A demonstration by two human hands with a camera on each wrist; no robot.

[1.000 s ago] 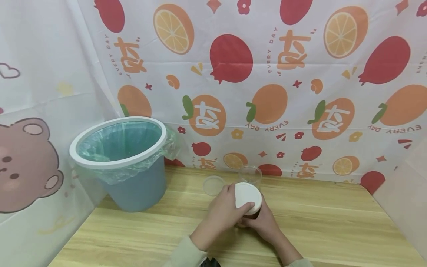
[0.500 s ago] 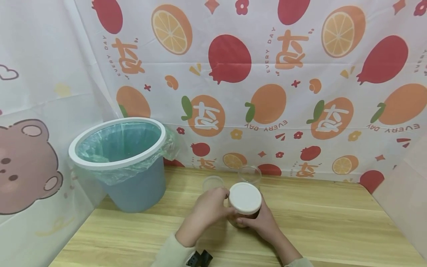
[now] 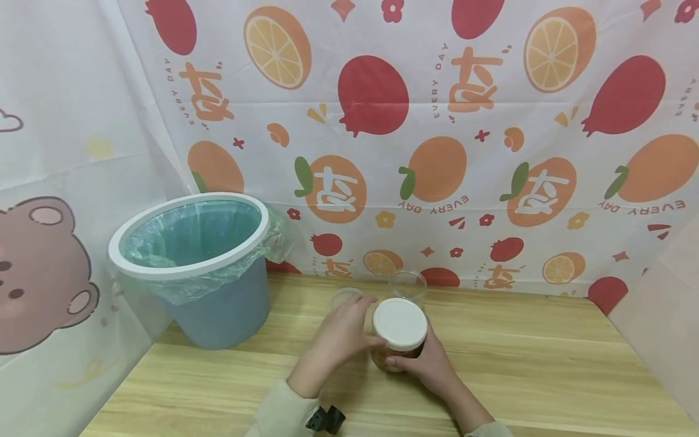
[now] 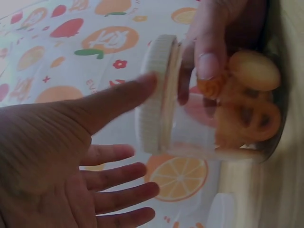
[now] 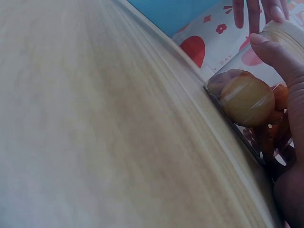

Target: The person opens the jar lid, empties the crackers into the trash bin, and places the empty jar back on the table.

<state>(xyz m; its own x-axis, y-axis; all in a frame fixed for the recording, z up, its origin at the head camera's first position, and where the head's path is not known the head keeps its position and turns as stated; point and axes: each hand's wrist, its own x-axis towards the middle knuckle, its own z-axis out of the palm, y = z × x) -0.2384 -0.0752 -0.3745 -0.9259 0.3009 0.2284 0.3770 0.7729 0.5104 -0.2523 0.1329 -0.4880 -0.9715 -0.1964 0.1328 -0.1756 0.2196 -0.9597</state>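
A clear jar (image 3: 380, 359) with a ribbed white lid (image 3: 400, 323) stands upright on the wooden table. Inside it, the left wrist view shows a round biscuit (image 4: 255, 70) and pretzel-shaped snacks (image 4: 262, 122), filling roughly the lower half. My right hand (image 3: 435, 365) grips the jar's body from the right, its thumb across the front. On the left side, my left hand (image 3: 337, 337) has its thumb touching the lid's edge. The other fingers (image 4: 126, 190) of that hand are spread and fairly straight, apart from the jar. The lid sits on the jar's mouth.
Behind the jar stands a clear empty-looking container (image 3: 409, 284). A clear round disc (image 3: 343, 295) lies left of it, partly hidden by the left hand. A blue bin (image 3: 218, 318) with a green liner stands at left. Patterned cloth (image 3: 480, 182) hangs behind.
My left hand was laid over the lid, fingers and thumb around it. It has since slid left off the top and its fingers have spread. The right hand stays on the jar.
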